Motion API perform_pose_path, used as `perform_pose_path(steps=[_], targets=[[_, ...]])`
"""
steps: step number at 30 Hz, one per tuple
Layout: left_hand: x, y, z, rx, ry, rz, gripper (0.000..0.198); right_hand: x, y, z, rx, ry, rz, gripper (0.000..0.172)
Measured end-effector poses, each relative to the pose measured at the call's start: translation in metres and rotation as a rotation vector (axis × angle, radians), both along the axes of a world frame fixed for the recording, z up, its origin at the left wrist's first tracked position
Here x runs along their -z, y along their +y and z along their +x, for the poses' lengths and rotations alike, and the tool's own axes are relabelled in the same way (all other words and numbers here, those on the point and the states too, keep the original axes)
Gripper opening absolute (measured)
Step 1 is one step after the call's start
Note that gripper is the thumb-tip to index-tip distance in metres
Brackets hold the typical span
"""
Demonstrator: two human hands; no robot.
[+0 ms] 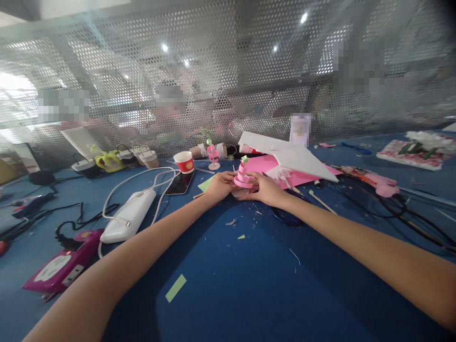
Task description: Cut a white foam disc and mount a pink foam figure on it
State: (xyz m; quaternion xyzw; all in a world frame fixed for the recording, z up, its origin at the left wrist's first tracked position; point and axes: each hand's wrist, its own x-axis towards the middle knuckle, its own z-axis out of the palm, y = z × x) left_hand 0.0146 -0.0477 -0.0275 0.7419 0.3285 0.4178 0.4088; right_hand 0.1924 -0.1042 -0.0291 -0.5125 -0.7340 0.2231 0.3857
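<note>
A small pink paper spiral ornament (242, 179) with a green piece on top stands upright on a pale round base, in the middle of the table. My left hand (220, 186) is closed around its left side. From the right, my right hand (268, 191) grips the same ornament, fingers at its base. The hands partly cover the base. Behind and to the left stands a similar pink spiral ornament (213, 154) on a round base. Pink paper sheets (299, 176) lie behind my right hand, under a white foam board (302, 159).
Left are a red and white paper cup (184, 162), a phone (180, 184), a white power strip (128, 217) with a looping cable, and a purple socket block (66, 263). Right lie a pink glue gun (383, 184) and black cords. Green paper strips (175, 288) and scraps dot the blue table (228, 285).
</note>
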Motion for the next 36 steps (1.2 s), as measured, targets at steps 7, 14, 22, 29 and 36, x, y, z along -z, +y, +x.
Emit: perform_pose_path(steps=[7, 14, 22, 29, 36], targets=[[0.000, 0.000, -0.001, 0.009, -0.004, 0.001, 0.012, 0.002, 0.000, 0.001, -0.012, 0.059, -0.007, 0.086], [-0.002, -0.001, -0.001, 0.018, 0.017, 0.018, 0.011, 0.006, 0.003, 0.002, -0.027, 0.075, 0.003, 0.082], [-0.009, -0.010, -0.001, -0.048, -0.092, -0.034, 0.014, -0.002, -0.009, 0.002, 0.081, -0.044, 0.066, 0.087], [-0.007, -0.008, -0.005, -0.128, -0.222, -0.068, 0.018, -0.017, -0.029, 0.007, 0.406, -0.220, 0.642, 0.050], [0.001, -0.002, -0.010, -0.158, -0.232, -0.018, 0.015, -0.022, -0.016, 0.056, 0.672, -0.517, 0.654, 0.063]])
